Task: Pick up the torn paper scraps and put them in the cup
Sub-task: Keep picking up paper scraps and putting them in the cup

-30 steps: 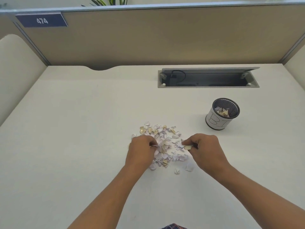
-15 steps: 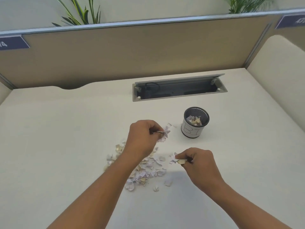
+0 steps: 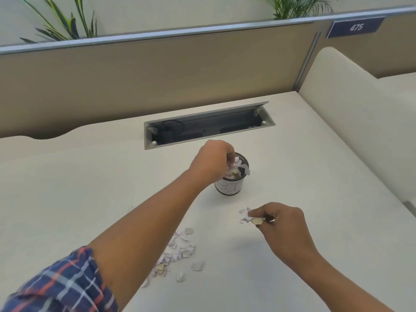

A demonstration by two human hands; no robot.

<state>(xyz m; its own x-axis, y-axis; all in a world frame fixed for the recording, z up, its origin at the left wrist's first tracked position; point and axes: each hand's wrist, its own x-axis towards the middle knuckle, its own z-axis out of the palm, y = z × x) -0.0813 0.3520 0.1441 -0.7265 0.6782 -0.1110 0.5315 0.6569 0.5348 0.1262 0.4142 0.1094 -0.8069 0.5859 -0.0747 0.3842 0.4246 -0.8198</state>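
Now my left hand (image 3: 211,162) pinches scraps over the cup (image 3: 230,184); I should loosen the fingers low inside the rim, while my right hand (image 3: 278,221) pinches more scraps (image 3: 245,216)

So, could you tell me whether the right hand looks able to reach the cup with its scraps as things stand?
Probably not straight away: the left hand is over the cup mouth, dropping scraps. The desk between the right hand and the cup looks bare.

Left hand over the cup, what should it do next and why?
Probably open the fingers and let go: the left hand is right at the rim of the cup, with scraps spilling from it into the opening.
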